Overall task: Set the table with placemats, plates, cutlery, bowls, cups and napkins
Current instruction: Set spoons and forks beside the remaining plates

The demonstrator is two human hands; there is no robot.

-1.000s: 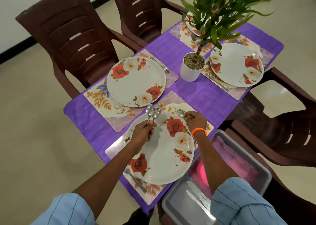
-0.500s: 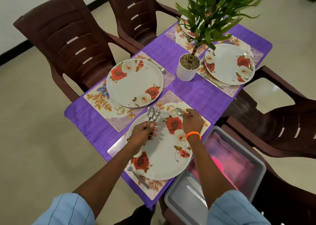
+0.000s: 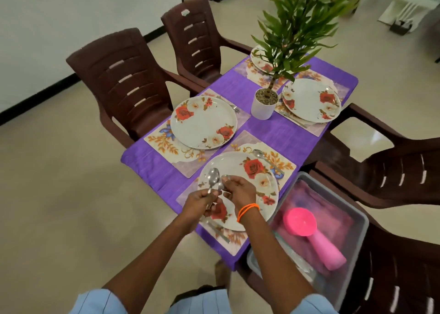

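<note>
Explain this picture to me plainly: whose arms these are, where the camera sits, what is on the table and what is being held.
No machine here: a person wears a camera on the head, looking down at their own arms. The left hand grips spoons above the nearest plate; the right hand, with an orange wristband, pinches one of them. On the purple tablecloth lie floral placemats, four plates, forks, one laid spoon and a potted plant. The grey bin at the right holds pink things.
</note>
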